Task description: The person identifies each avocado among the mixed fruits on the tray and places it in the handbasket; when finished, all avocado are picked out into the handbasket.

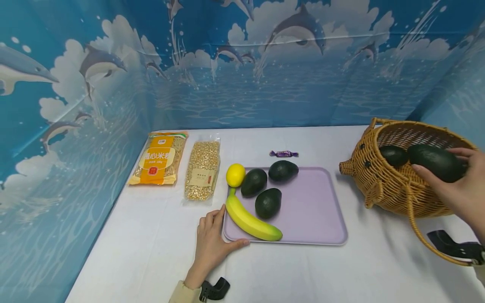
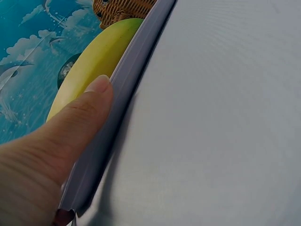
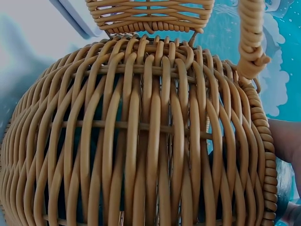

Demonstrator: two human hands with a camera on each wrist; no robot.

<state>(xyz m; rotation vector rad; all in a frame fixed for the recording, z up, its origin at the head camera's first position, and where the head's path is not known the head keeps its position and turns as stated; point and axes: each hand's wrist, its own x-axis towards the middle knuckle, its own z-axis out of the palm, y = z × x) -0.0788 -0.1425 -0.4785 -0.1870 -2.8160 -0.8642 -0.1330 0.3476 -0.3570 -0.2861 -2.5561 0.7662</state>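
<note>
In the head view my right hand [image 1: 462, 181] grips a dark green avocado [image 1: 435, 162] at the mouth of a wicker basket [image 1: 379, 176] shaped like an animal. Another avocado [image 1: 393, 155] lies inside it. My left hand [image 1: 214, 240] rests at the near left corner of a lilac tray [image 1: 310, 210], thumb along the front rim and fingers by the left side. On the tray are a banana [image 1: 250, 221], a lemon [image 1: 235, 175] at the far left corner, and three avocados [image 1: 268, 203]. Wickerwork [image 3: 150, 132] hides most of the right hand in the right wrist view.
Left of the tray lie an orange-labelled food packet [image 1: 157, 160] and a clear bag of yellow grains [image 1: 202, 168]. A purple wrapped candy [image 1: 284, 154] lies behind the tray. The basket's handle [image 1: 420, 235] hangs down at its near side. A dolphin-print curtain [image 1: 242, 84] surrounds the table.
</note>
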